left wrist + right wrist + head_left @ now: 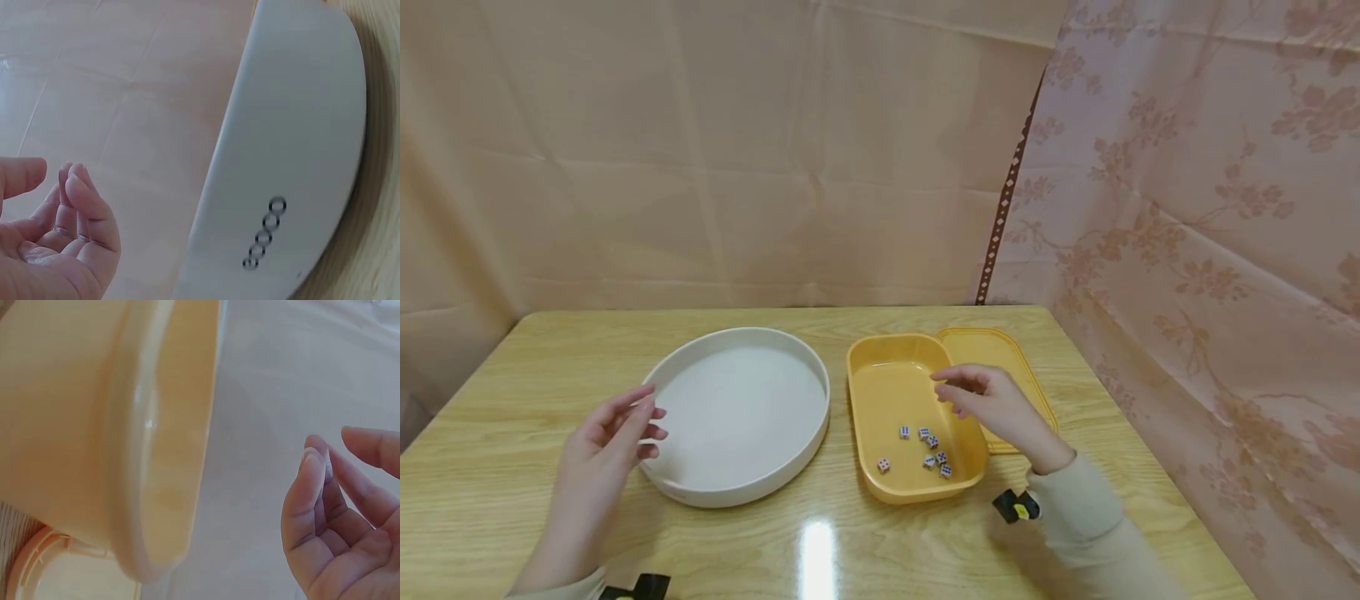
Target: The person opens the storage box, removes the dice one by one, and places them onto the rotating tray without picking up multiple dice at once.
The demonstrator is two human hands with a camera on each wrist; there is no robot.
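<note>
My left hand (606, 442) hovers at the left rim of a round white tray (737, 408), fingers loosely bent and holding nothing. In the left wrist view, its thumb and fingertips stand apart beside the tray's outer wall (294, 125), which bears dark lettering. My right hand (992, 404) is over the right side of a yellow rectangular container (880, 392), with nothing between thumb and fingers. Several small white dice lie in the container's near half. Most have blue dots, such as one die (904, 432); another die (883, 465) shows red dots.
A yellow lid (1000, 358) lies on the wooden table (737, 550), partly behind the container. Beige cloth (737, 167) hangs behind the table, and a pink floral curtain (1210, 250) runs along its right side.
</note>
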